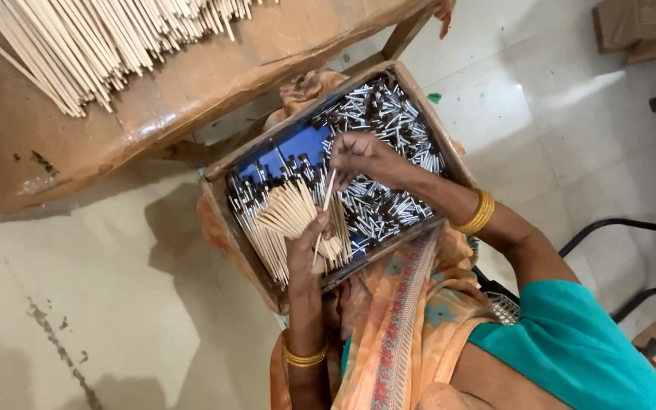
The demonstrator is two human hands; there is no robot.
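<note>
My left hand point(307, 252) grips a fanned bundle of thin pale wooden sticks point(290, 216) over the left part of a shallow brown box point(231, 234). My right hand point(357, 156) is over the middle of the box and pinches a single stick point(327, 193) that points down towards the bundle. The box has a blue floor point(298, 146) and holds several small dark and silver tubes point(389, 114). More sticks tipped with dark caps lie in a row point(256, 199) at the box's left side. Gold bangles circle both wrists.
A brown table point(191, 83) stands at the upper left with a large heap of loose pale sticks point(93, 38) on it. The box rests on my lap over orange cloth point(404, 319). The pale tiled floor point(115, 304) lies around, with cardboard boxes point(639, 26) at the upper right.
</note>
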